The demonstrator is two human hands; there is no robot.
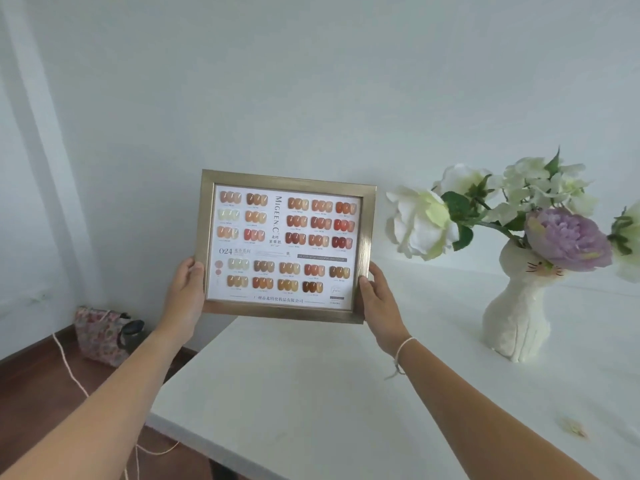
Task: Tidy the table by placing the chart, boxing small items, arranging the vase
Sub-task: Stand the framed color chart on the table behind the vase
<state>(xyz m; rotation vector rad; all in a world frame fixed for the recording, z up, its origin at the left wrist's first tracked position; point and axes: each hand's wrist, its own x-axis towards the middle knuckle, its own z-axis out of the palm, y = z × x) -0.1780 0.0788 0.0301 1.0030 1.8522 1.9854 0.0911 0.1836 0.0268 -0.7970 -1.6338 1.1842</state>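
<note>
**A:** Where is the chart?

**B:** You hold the framed chart [284,247] upright in the air, over the worktop's [311,393] far left edge, facing you. Your left hand [185,289] has its grip closed on the left side of the frame, your right hand [375,292] on the right side, likely to keep it level.

**A:** Any containers?

**B:** A white vase [516,317] stands to the right, holding white and purple flowers [502,216]. No box shows.

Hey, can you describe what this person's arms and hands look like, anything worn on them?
Both forearms are bare, with no sleeves in view. The right wrist carries a thin white string bracelet, knotted with short loose ends hanging off. The left hand and right hand show no rings, gloves or watch. Fingernails look short and unpainted.
</note>
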